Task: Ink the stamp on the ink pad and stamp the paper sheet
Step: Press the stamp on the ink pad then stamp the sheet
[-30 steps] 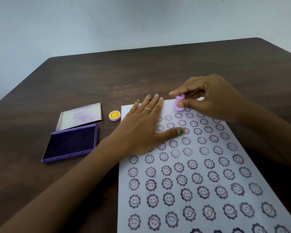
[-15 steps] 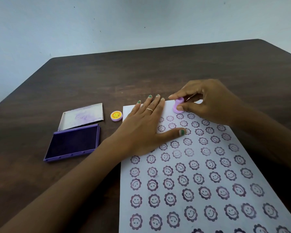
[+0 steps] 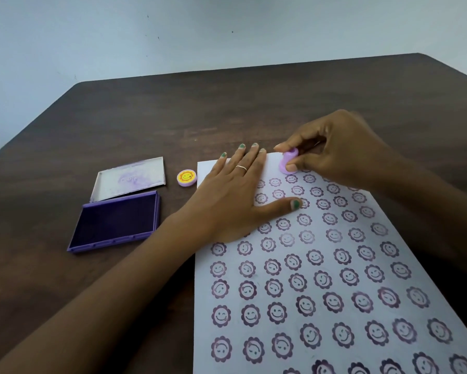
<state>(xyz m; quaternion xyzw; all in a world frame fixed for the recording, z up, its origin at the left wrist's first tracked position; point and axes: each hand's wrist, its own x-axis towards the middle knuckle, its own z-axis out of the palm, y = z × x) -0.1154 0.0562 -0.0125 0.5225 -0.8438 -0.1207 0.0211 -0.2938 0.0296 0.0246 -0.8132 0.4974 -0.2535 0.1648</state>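
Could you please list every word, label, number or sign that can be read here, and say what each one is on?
No readable words or numbers.
Lid: faint embossed lettering at its middle, too blurred to read.
Cap: a yellow smiley-flower picture, no text.
Paper: rows of purple smiley-flower stamp marks, no letters.
Ink pad and stamp, pinched in the right hand: no marking visible.

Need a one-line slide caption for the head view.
Right hand presses purple stamp onto smiley-covered paper sheet; left hand pins the sheet flat, open ink pad alongside.
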